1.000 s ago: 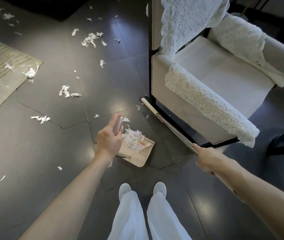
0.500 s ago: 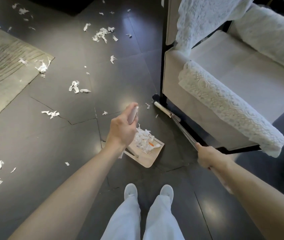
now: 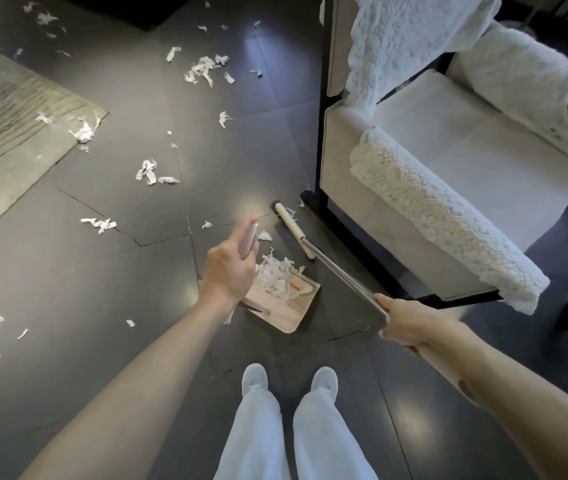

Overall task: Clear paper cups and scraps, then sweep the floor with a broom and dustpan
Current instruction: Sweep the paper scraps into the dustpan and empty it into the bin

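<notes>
My left hand [image 3: 228, 268] grips the upright handle [image 3: 248, 240] of a beige dustpan [image 3: 291, 311] that rests on the dark floor in front of my feet. White paper scraps [image 3: 277, 273] are heaped in the pan. My right hand [image 3: 403, 322] grips the metal pole [image 3: 341, 271] of a broom. The broom's beige head [image 3: 291, 228] lies on the floor just beyond the pan, beside the armchair leg. Loose scraps [image 3: 152, 173] lie scattered over the floor to the left and farther off [image 3: 204, 69].
A pale armchair [image 3: 466, 161] draped with white lace cloths stands at right on a black frame [image 3: 320, 199]. A beige rug [image 3: 8, 133] covers the floor at left, with scraps on its corner. My white-trousered legs and shoes [image 3: 289, 377] are at the bottom.
The broom head has come out from under the armchair toward the dustpan. The view has shifted so the chair sits farther right. Both hands keep their grips.
</notes>
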{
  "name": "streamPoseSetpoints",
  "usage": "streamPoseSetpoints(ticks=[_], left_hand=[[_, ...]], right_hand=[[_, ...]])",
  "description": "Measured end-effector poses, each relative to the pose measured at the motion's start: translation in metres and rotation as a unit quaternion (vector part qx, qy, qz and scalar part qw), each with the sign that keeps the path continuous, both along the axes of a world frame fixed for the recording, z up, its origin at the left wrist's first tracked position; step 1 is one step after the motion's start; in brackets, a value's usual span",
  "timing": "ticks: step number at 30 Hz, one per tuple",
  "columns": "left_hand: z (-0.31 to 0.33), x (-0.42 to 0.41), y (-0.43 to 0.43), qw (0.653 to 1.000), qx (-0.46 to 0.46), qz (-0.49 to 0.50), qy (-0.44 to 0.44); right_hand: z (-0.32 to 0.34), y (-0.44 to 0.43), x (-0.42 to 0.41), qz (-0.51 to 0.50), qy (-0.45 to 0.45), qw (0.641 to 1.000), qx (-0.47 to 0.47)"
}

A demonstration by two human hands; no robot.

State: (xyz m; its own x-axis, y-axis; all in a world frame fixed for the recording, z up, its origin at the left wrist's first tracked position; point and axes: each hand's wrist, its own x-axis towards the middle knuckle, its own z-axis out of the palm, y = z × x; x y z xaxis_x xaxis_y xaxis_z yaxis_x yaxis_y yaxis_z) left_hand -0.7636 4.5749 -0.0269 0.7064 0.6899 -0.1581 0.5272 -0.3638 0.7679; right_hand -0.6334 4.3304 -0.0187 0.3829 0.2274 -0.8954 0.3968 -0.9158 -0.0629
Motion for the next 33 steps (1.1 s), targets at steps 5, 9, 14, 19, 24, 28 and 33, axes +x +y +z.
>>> streamPoseSetpoints(ticks=[5,9,14,19,24,28,33], left_hand=[[0.001,-0.016,0.006,0.999,0.036,0.005,0.001],[-0.001,-0.012,0.010,0.999,0.038,0.025,-0.003],[-0.002,-0.010,0.013,0.998,0.043,0.035,-0.015],[-0.003,-0.016,0.026,0.999,0.038,0.032,-0.017],[-0.004,-0.028,0.036,0.999,0.009,0.038,-0.030],[-0.003,-0.035,0.048,0.999,0.004,0.024,-0.039],[-0.007,-0.042,0.071,0.999,-0.004,0.030,-0.039]], right_hand=[[-0.014,0.023,0.032,0.028,-0.029,0.999,-0.007],[-0.034,0.041,0.042,0.053,-0.027,0.998,-0.019],[-0.033,0.040,0.003,0.069,0.042,0.997,-0.014],[-0.002,0.022,-0.022,0.045,0.070,0.996,-0.014],[0.032,0.032,-0.014,0.044,0.047,0.998,0.000],[0.045,0.059,-0.007,0.011,0.036,0.999,0.015],[0.035,0.097,0.006,-0.020,0.004,0.999,0.035]])
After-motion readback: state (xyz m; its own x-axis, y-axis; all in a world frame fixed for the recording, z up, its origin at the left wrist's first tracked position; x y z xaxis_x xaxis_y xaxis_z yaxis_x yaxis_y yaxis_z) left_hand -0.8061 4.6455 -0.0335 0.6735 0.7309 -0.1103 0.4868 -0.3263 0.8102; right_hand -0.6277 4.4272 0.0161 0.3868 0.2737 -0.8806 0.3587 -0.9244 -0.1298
